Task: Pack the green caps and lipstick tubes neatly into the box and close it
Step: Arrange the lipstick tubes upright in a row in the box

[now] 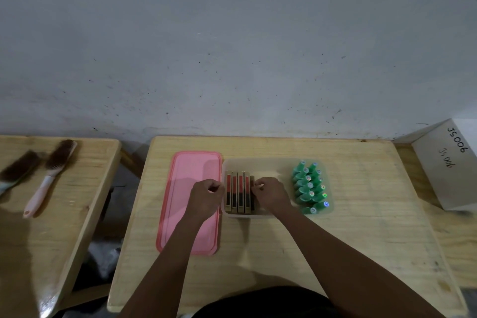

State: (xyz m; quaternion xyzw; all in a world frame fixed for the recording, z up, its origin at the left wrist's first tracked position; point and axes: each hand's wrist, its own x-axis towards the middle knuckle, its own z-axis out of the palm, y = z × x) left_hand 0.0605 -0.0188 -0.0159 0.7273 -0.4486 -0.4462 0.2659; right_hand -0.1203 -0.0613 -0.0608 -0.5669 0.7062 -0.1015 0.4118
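Note:
A clear plastic box sits mid-table. Several gold-and-red lipstick tubes lie side by side in its left end. Several green caps stand packed in rows in its right end. My left hand is curled at the box's left wall beside the first tube, with nothing visibly in it. My right hand is inside the box, its fingertips pinched on the rightmost tube. The pink lid lies flat to the left of the box, partly under my left hand.
Two brushes lie on a separate wooden table to the left, across a gap. A grey cardboard box marked JS006 stands at the table's right edge. A grey wall runs right behind the table.

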